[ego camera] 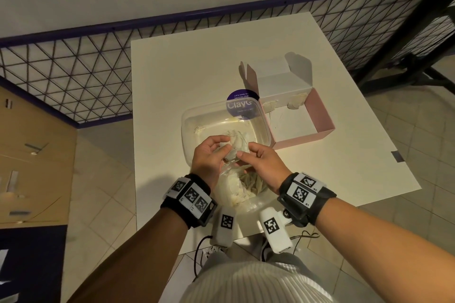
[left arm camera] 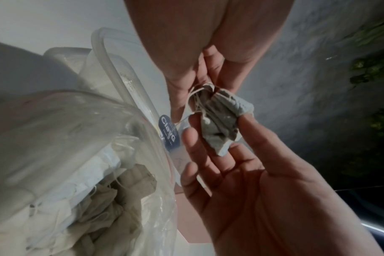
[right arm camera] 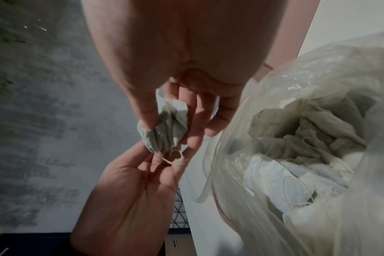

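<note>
A small crumpled grey-white tea bag [ego camera: 234,148] [left arm camera: 219,119] [right arm camera: 168,126] with a tangled white string hangs between both hands, above a clear plastic container [ego camera: 188,115]. My left hand [ego camera: 224,147] [left arm camera: 194,88] pinches the string end at the bag's top. My right hand [ego camera: 244,153] [right arm camera: 152,123] pinches the bag's body between thumb and fingers. Just below the hands, a clear plastic bag [ego camera: 242,188] [left arm camera: 94,187] [right arm camera: 300,138] lies open at the table's near edge, full of several similar tea bags.
An open pink box [ego camera: 320,112] with two tea bags inside stands right of the container on the white table [ego camera: 177,69]. A purple round label [ego camera: 240,102] shows behind the container. A black wire fence [ego camera: 73,69] runs behind and left of the table.
</note>
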Tool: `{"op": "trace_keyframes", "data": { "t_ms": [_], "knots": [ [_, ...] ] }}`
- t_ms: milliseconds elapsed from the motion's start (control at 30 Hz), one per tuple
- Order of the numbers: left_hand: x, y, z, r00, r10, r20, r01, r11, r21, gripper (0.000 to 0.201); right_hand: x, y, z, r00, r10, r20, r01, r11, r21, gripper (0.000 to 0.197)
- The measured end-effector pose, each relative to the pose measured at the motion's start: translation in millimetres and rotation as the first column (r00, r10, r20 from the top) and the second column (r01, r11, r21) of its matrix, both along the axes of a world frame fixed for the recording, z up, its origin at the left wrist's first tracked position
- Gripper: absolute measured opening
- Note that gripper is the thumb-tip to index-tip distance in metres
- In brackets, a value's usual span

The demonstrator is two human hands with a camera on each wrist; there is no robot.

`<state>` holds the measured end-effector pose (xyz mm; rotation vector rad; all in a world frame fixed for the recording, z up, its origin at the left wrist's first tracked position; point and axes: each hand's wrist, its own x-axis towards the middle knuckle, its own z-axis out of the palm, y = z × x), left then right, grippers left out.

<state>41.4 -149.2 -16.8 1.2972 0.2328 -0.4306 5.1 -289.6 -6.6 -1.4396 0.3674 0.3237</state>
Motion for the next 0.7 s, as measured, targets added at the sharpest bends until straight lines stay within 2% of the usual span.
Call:
{"op": "trace_keyframes", "data": {
  "t_ms": [67, 200, 267, 333, 400, 433, 467, 533, 600, 700],
  "knots": [
    [-0.4, 3.0, -1.0, 1.000, -0.016, 0.014, 0.015, 0.998, 0.053, 0.017, 0.7, -1.6, 1.3, 0.999, 0.046, -0.005, -0.046, 0.999, -0.022, 0.007],
    [-1.8, 10.6, -3.4, 0.994, -0.084, 0.071, 0.066, 0.973, 0.219, 0.014, -3.1, -6.4, -4.6, 0.982, 0.187, 0.027, -0.174, 0.950, -0.258, 0.004],
    [-3.4, 13.4, -3.9, 0.988, -0.129, 0.088, 0.099, 0.952, 0.288, 0.017, -6.8, -7.1, -11.9, 0.964, 0.260, 0.047, -0.214, 0.872, -0.440, 0.015],
    [-4.3, 16.2, -4.4, 0.987, -0.145, 0.075, 0.114, 0.939, 0.325, 0.018, -10.7, -7.6, -19.8, 0.965, 0.259, 0.050, -0.211, 0.872, -0.442, 0.025],
    [-3.0, 20.8, -7.6, 0.990, -0.129, 0.058, 0.100, 0.926, 0.364, 0.019, -13.4, -10.7, -27.0, 0.986, 0.161, -0.032, -0.161, 0.909, -0.385, 0.026],
    [-1.9, 23.4, -8.3, 0.992, -0.116, 0.046, 0.090, 0.921, 0.379, 0.018, -13.8, -12.8, -31.5, 0.989, 0.125, -0.081, -0.147, 0.896, -0.419, 0.019],
    [-1.0, 26.6, -8.0, 0.994, -0.102, 0.034, 0.081, 0.919, 0.386, 0.017, -14.1, -14.7, -36.3, 0.982, 0.133, -0.131, -0.182, 0.843, -0.506, 0.012],
    [1.0, 31.9, -7.8, 0.996, -0.084, 0.022, 0.069, 0.923, 0.379, 0.018, -13.2, -12.6, -44.7, 0.947, 0.204, -0.248, -0.317, 0.724, -0.613, 0.013],
    [2.9, 36.9, -5.9, 0.997, -0.073, 0.037, 0.054, 0.926, 0.373, 0.017, -10.8, -2.7, -51.8, 0.918, 0.231, -0.322, -0.387, 0.703, -0.597, 0.012],
    [4.7, 42.4, -1.8, 0.994, -0.082, 0.078, 0.047, 0.924, 0.379, 0.016, -4.8, 11.8, -62.8, 0.896, 0.264, -0.358, -0.435, 0.685, -0.585, 0.018]
  ]
}}
